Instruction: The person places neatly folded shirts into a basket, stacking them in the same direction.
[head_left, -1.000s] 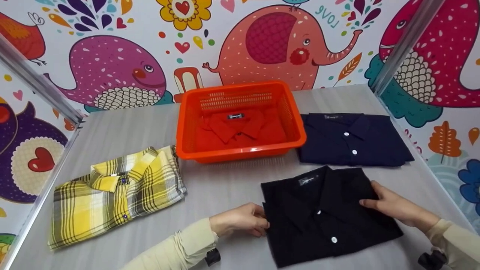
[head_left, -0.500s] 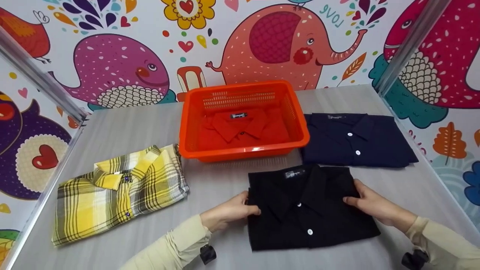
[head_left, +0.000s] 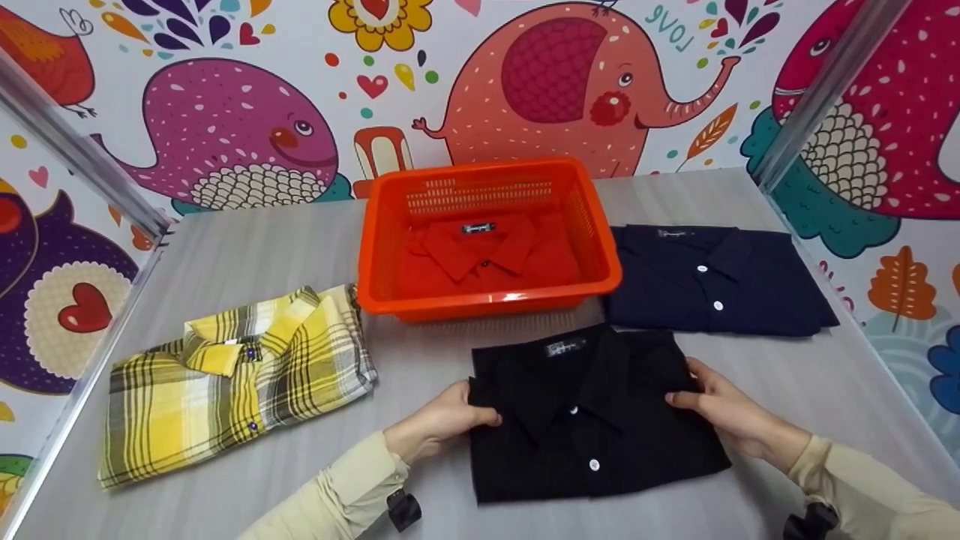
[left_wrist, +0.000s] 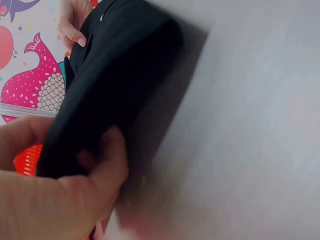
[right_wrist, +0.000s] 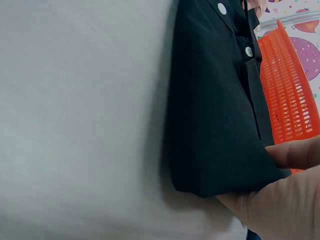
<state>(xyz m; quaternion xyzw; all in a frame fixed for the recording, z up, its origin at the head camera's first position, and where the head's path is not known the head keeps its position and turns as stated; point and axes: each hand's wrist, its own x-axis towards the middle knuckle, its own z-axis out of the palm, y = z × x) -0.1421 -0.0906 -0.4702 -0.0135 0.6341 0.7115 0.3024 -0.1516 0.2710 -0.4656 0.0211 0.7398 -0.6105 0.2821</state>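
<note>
A folded black shirt (head_left: 540, 442) with white buttons is held between both hands in front of the orange basket (head_left: 487, 304). On its left side my left hand (head_left: 439, 420) grips the edge, thumb on top. My right hand (head_left: 739, 412) pinches the opposite edge, its thumb also lying on the cloth. From the left wrist, the fingers (left_wrist: 112, 160) curl against the folded side of the black cloth, and a shadow falls on the table beside it. The right wrist view has the thumb and fingers around the shirt's corner. Inside the basket lies a folded red shirt (head_left: 487, 262).
A yellow plaid shirt (head_left: 217, 405) lies folded on the left of the grey table (head_left: 262, 247). To the right of the basket is a folded navy shirt (head_left: 675, 292). Walls with cartoon animals and metal corner strips (head_left: 825, 97) enclose the table.
Both hands have moved the black shirt leftward, and it has turned straighter to the basket. The left hand has gone from fingers at the edge to thumb over the cloth.
</note>
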